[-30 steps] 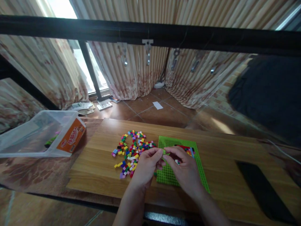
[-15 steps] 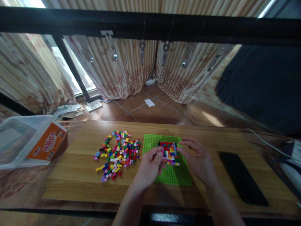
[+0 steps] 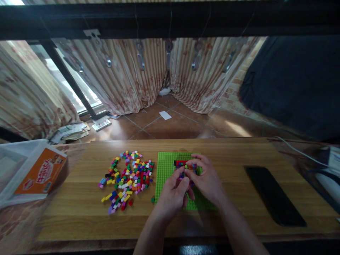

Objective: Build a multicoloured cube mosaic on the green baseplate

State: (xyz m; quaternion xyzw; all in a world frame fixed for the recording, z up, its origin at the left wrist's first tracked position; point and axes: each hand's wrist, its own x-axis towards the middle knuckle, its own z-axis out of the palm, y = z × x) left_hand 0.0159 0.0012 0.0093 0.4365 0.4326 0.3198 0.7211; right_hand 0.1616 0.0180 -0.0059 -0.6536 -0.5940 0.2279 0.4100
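A green studded baseplate (image 3: pixel 164 171) lies on the wooden table with a flat patch of multicoloured toy bricks (image 3: pixel 181 163) built on it. My left hand (image 3: pixel 172 191) is over the plate's near part, fingers curled and thumb against the forefinger. My right hand (image 3: pixel 206 179) reaches over the brick patch from the right, thumb and forefinger drawn together close to the left fingertips. Whatever is in either pinch is too small and covered to name. Both hands hide much of the patch.
Left of the plate spreads a heap of loose coloured bricks (image 3: pixel 142 177); a single green brick (image 3: pixel 153 200) lies by the plate's edge. A black phone (image 3: pixel 275 194) rests on the right of the table (image 3: pixel 87 198). At far left stands a translucent bin (image 3: pixel 35 150) with an orange label.
My right hand has moved left over the brick patch, and its fingers have closed in beside my left hand. A green brick now shows by the plate's left edge. The view has shifted slightly.
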